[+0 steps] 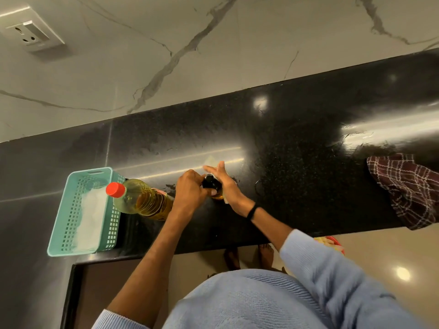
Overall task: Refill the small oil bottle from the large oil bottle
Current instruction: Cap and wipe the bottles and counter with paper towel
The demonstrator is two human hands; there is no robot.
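Left hand (190, 188) grips the small oil bottle's (217, 195) black cap (209, 178); right hand (225, 184) holds its body. The large oil bottle (142, 200) is capped, so pouring seemingly remains.

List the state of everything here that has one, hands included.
large oil bottle: upright, red cap on, oil inside.
small oil bottle: upright, dark top on, held by both hands.
left hand: fingers curled on the small bottle's top.
right hand: thumb round the bottle's side, fingers extended.
teal basket: upright, white material inside.
checked cloth: crumpled, draped over the counter edge.
wall socket: nothing plugged in.
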